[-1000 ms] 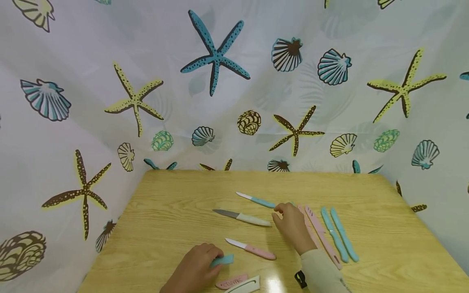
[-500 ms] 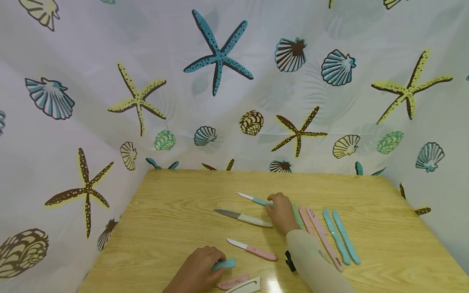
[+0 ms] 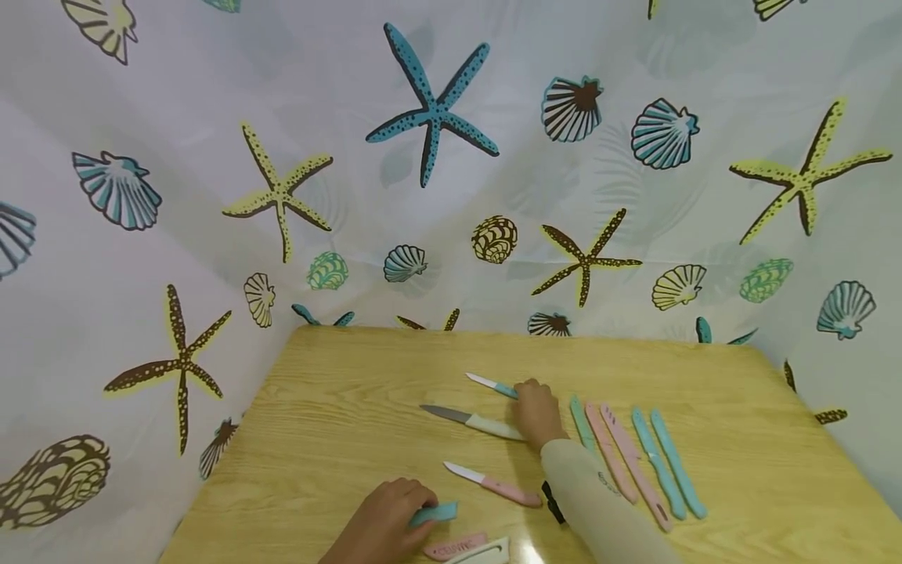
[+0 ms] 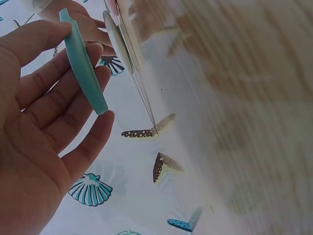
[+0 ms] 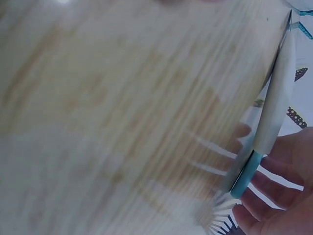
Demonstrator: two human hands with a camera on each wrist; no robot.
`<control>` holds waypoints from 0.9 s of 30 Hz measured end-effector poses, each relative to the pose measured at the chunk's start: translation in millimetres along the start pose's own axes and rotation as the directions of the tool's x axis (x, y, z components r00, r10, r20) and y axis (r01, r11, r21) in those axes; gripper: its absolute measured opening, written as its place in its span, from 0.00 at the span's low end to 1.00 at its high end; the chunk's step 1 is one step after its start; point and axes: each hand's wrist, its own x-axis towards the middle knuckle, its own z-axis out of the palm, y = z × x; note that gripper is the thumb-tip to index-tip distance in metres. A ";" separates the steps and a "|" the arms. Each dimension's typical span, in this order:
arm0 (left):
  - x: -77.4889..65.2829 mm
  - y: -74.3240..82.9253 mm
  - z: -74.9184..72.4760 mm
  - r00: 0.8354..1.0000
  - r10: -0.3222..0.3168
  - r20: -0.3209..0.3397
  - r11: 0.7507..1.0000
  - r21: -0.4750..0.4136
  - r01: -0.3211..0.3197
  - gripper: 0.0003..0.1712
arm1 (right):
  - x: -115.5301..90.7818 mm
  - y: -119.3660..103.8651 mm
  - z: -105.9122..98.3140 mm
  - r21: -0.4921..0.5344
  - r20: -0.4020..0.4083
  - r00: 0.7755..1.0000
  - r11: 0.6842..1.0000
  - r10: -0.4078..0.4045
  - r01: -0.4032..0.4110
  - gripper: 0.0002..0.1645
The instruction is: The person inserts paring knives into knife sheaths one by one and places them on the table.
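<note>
Left fingers (image 4: 56, 98) pinching sheath (image 4: 84, 71), right arm (image 3: 588, 493) outstretched

Bare blue-handled knife (image 3: 495, 385), just beyond white-handled knife (image 3: 489, 424)
Slim blue sheath (image 4: 81, 63), pinched in left hand (image 4: 32, 147), on white-handled knife's near side

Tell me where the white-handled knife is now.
In the head view, the white-handled knife lies on the table, left of the right hand, between the blue-handled knife beyond it and the pink-handled knife nearer the viewer.

Shell-print cloth (image 3: 451, 180) behind wooden table (image 3: 352, 423)
</note>
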 end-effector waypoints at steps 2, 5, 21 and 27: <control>-0.8 -0.4 0.2 1.000 0.009 0.002 1.000 -0.002 -0.009 0.07 | -0.6 1.0 1.2 -0.018 -0.009 1.000 1.000 -0.006 0.006 0.13; -1.3 -1.6 0.6 1.000 0.022 -0.004 1.000 0.004 -0.022 0.07 | -1.2 2.3 2.3 -0.015 -0.024 1.000 1.000 -0.017 0.017 0.10; -1.1 -1.5 -2.1 1.000 -0.010 0.023 1.000 -0.018 0.010 0.07 | -3.9 1.4 -0.1 -0.031 0.013 1.000 0.999 -0.017 0.017 0.08; 0.2 -1.6 -1.4 1.000 -0.011 0.016 1.000 -0.007 0.011 0.07 | -6.3 0.9 -3.1 -0.061 0.020 0.999 0.998 -0.032 0.034 0.05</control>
